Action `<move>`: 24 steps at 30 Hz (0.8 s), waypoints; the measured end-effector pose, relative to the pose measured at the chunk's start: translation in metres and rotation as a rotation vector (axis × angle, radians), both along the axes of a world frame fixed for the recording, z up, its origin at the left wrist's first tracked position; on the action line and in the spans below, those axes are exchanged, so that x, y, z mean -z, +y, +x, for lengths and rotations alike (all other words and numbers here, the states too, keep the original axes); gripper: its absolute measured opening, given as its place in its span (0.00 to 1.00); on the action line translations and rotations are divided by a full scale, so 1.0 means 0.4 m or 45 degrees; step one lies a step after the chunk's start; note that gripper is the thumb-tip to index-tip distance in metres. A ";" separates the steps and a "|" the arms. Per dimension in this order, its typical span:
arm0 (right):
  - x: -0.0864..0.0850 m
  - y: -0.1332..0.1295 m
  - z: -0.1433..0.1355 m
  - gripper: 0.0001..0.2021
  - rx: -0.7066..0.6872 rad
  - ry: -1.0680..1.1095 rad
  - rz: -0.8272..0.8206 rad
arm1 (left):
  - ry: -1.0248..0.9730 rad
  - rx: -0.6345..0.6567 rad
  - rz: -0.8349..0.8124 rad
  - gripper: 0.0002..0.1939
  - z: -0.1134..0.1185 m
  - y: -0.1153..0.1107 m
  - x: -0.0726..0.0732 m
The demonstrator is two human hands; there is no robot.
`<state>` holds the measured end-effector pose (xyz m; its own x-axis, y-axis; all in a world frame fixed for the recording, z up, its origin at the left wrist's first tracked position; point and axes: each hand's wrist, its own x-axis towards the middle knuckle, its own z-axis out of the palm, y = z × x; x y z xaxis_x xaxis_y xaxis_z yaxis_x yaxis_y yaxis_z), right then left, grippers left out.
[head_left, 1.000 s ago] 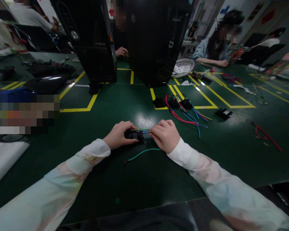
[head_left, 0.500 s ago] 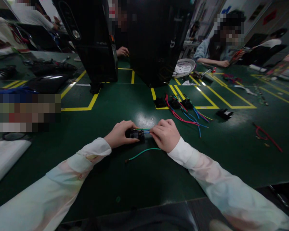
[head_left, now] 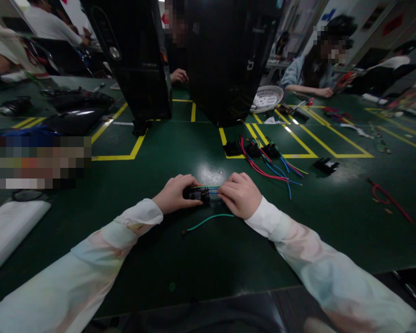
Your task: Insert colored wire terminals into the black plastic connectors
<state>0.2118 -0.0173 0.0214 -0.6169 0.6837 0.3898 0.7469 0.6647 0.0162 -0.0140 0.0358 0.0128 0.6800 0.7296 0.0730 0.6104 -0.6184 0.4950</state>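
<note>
My left hand point(head_left: 176, 194) grips a small black power socket-like part point(head_left: 201, 196) between thumb and fingers, just above the green table. Thin wires point(head_left: 213, 188), green-yellow and blue, run from the part's right side. Their other ends are pinched in the closed fingers of my right hand point(head_left: 241, 195), which hides them. A loose green wire point(head_left: 208, 221) with a small metal end lies on the table below both hands. Beyond my right hand lie several similar black parts point(head_left: 253, 148) with red and blue wires point(head_left: 263, 172) trailing toward me.
Two tall black cases point(head_left: 138, 69) stand at the back. Behind them sits a white basket point(head_left: 267, 98). A separate black part point(head_left: 326, 165) and a red wire point(head_left: 390, 201) lie to the right. At left is a white box-like object point(head_left: 14, 226). Co-workers sit across the table.
The whole view has shifted slightly to the right. Both hands keep the same hold on the black part and the wires, with little visible movement.
</note>
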 end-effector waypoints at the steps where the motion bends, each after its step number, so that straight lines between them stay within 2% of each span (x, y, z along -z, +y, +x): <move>1: 0.001 0.000 0.000 0.10 0.039 0.013 0.015 | 0.003 0.004 -0.001 0.19 0.000 0.000 -0.001; 4: 0.007 0.000 -0.003 0.11 0.155 0.063 0.049 | 0.008 0.000 0.000 0.19 0.001 0.000 -0.002; 10: 0.006 0.002 -0.001 0.08 -0.014 0.049 -0.055 | 0.008 -0.024 -0.003 0.20 0.001 -0.001 0.002; 15: 0.004 -0.001 -0.006 0.09 0.130 0.048 -0.020 | 0.009 -0.020 0.004 0.20 0.001 0.000 0.004; 20: 0.006 0.003 -0.004 0.08 -0.010 0.004 -0.077 | 0.003 -0.016 0.009 0.20 -0.002 0.000 0.006; 24: 0.003 -0.001 -0.003 0.10 0.056 -0.002 0.005 | 0.000 -0.018 0.015 0.19 -0.002 0.000 0.005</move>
<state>0.2105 -0.0178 0.0204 -0.5870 0.7087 0.3913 0.7753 0.6312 0.0198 -0.0146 0.0358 0.0109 0.6698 0.7381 0.0813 0.6191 -0.6156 0.4876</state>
